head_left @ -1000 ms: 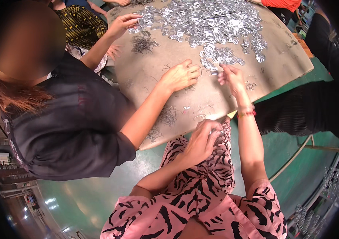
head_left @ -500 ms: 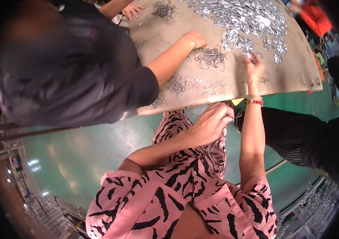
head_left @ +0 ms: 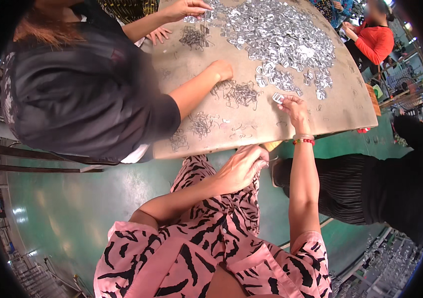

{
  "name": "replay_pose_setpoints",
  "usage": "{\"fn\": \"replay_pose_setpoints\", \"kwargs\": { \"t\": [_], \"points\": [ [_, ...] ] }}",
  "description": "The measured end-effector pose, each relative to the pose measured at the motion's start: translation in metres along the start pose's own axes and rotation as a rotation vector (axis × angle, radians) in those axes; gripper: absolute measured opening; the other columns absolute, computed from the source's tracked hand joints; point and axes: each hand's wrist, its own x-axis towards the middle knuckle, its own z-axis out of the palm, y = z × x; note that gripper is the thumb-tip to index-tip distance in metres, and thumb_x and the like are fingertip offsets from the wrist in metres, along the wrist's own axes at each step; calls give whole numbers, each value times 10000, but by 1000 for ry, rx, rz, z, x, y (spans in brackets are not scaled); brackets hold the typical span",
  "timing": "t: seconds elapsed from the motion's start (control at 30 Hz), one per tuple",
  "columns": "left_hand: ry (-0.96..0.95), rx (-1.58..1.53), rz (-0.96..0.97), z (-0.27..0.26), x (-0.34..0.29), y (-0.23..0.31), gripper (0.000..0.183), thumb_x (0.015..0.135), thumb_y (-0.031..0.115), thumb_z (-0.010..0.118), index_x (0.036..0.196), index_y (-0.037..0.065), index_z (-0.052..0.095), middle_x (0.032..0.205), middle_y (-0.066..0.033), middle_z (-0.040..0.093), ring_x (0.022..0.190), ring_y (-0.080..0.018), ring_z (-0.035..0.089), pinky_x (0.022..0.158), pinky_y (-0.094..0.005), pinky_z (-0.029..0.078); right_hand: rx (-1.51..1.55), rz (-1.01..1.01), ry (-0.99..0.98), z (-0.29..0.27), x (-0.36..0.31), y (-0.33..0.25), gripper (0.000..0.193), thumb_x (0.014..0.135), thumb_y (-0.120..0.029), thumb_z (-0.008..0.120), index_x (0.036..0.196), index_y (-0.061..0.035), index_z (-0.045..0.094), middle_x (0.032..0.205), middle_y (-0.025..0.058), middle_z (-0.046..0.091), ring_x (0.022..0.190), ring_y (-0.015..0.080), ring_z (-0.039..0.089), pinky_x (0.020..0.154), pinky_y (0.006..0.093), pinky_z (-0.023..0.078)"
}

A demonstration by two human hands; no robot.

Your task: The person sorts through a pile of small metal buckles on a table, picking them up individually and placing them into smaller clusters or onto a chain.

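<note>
Bent-wire hooks (head_left: 236, 93): heaped on the tabletop (head_left: 345, 99). Left hand (head_left: 243, 170): held at the near edge, fingers curled; whether anything is pinched cannot be told. Slotted metal buckle (head_left: 277, 98): pinched over the tabletop by the right hand (head_left: 296, 109).

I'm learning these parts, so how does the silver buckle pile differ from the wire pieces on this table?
The buckle pile is bright silver; the wire pieces look dark grey. The buckle pile holds flat, open frames; the wire pieces are thin and bent. The buckle pile spreads widely; the wire pieces gather in smaller clumps. Both lie loose on the table.
</note>
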Motion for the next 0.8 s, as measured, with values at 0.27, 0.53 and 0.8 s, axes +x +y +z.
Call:
{"fn": "replay_pose_setpoints", "kwargs": {
  "t": [0.27,0.53,0.8],
  "points": [
    [53,-37,-39,1,8,-6,106,887,82,510,976,28,489,882,-137,552,841,-311,552,767,-387,434,-305,-306,75,55,-139,-47,254,753,22,662,997,57,601,818,108,654,652,131,600,598,229,492],
    [92,26,129,13,13,-8,83,846,69,541,909,45,493,835,-112,549,813,-305,548,786,-409,402,-85,-464,202,58,-234,-22,177,771,97,622,943,55,617,811,104,652,628,113,571,586,217,468],
    [81,137,139,10,4,-18,168,840,124,580,967,56,492,893,-114,563,869,-304,553,812,-402,402,154,-468,219,61,-234,-12,168,769,93,628,931,49,619,875,141,634,687,159,582,587,256,473]
  ]
}}
